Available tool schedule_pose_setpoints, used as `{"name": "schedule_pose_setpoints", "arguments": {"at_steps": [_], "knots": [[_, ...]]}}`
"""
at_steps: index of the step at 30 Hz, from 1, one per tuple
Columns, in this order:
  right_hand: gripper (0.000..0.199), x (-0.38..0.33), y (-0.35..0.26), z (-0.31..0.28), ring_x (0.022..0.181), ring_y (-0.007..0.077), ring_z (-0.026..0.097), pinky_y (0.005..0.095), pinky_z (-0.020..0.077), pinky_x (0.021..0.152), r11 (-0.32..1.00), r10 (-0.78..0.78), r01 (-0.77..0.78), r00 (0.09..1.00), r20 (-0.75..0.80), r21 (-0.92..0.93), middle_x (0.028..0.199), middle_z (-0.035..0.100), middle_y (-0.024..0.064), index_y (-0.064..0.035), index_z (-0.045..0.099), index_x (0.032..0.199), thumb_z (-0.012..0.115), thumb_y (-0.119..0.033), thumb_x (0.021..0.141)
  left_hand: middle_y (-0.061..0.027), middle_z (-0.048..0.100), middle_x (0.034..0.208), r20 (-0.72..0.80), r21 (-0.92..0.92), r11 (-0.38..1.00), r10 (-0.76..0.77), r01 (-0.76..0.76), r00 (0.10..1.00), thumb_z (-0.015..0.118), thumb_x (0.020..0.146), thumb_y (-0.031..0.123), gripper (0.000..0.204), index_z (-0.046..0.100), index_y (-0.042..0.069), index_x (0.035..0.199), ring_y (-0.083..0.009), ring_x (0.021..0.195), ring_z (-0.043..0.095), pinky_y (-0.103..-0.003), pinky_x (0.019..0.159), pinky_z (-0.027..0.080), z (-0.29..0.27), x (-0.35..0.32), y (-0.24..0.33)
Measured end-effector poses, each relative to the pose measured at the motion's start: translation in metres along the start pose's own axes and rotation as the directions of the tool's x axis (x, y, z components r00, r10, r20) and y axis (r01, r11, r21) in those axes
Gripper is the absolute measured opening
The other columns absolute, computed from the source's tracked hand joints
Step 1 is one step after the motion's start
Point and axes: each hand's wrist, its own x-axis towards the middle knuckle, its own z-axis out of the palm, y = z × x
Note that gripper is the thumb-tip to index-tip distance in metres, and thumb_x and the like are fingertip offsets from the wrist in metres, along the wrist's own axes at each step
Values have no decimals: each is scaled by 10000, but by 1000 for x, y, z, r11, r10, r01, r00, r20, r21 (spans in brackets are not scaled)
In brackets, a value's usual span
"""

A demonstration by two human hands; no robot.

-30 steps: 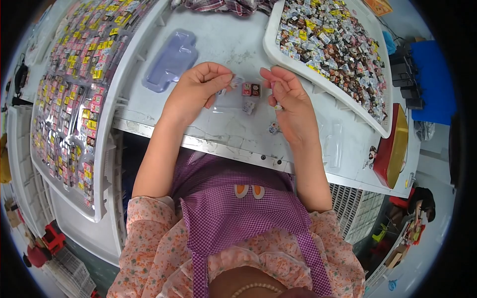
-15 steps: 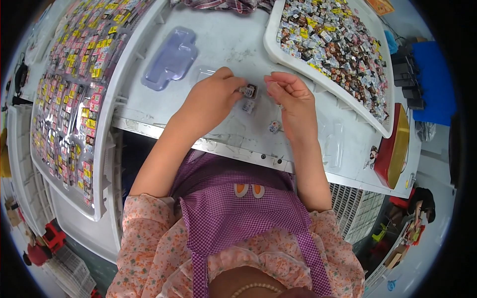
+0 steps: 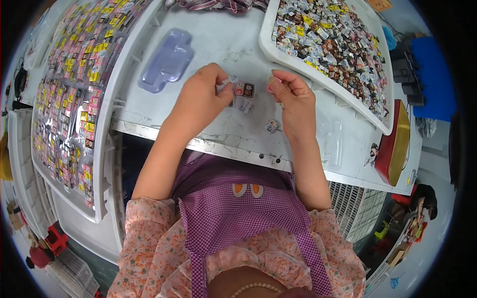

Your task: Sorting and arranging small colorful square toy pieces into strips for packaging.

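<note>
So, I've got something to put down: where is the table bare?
The widest bare patch of white table lies between the lilac plastic tray and the white bin at right, in front of the checked cloth. It's crowded between the left hand and right hand, where small boxes lie.

Bright light glints on the plastic packs point(image 3: 63, 107); edges bend toward black corners.

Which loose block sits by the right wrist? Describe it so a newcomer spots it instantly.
From the big white tray at upper right, drop toward the front edge of the pale table. Just left of the right hand, level with its wrist, lies a small whitish block with coloured markings. Unlike the blocks clustered farther up-left, it lies alone, nearer that edge.
</note>
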Motion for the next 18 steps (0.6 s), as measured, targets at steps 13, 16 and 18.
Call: {"name": "schedule_pose_setpoints", "arguments": {"at_steps": [13, 16, 18], "knots": [[195, -2, -1, 2, 766, 74, 579, 204, 391, 644, 1000, -13, 13, 1000, 6, -1, 882, 649, 8, -27, 651, 1049, 670, -88, 865, -93, 633, 863, 20, 270, 934, 236, -232, 972, 593, 830, 91, 97, 680, 54, 855, -298, 775, 619, -394, 677, 494, 10, 0, -7], [193, -3, -3, 3, 781, 85, 590, 214, 432, 683, 999, 1, -1, 1000, 10, -34, 885, 651, 20, -10, 646, 1044, 666, -66, 859, -89, 634, 877, 21, 290, 922, 261, -256, 965, 598, 828, 92, 111, 690, 57, 880, -294, 788, 622, -386, 684, 498, 10, -1, -9], [189, -2, -4, 4, 791, 93, 598, 221, 453, 711, 998, -7, 9, 1000, 26, -61, 889, 652, 28, 0, 644, 1037, 662, -54, 857, -86, 627, 884, -50, 154, 959, 248, -238, 968, 613, 819, 107, 126, 684, 63, 912, -296, 798, 619, -385, 690, 501, 8, -2, -9]]}}
